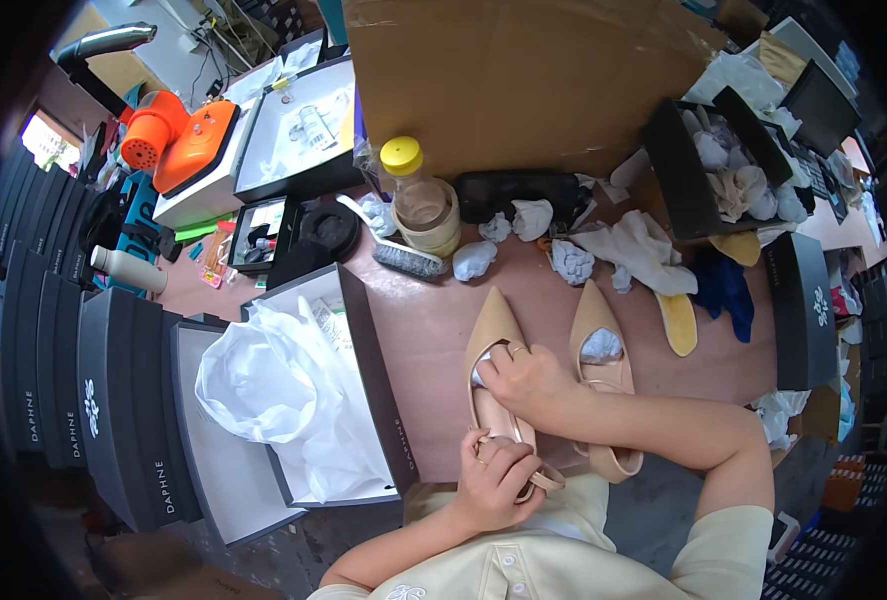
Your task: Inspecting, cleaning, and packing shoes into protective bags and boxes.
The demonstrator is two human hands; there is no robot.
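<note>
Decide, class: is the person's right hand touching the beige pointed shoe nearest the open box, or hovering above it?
Touching. The head view shows the right hand pressed onto the opening of the left beige shoe, fingers over white paper inside it, with no gap visible.

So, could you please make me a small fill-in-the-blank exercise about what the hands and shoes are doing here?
1. The right hand pushes white paper into the ____ of the two beige shoes.
2. The left hand grips that left shoe at its ____ end.
3. The other shoe already has crumpled ____ inside.
4. The bottle on the table has a ____ cap.

Missing words: left; heel; paper; yellow
</note>
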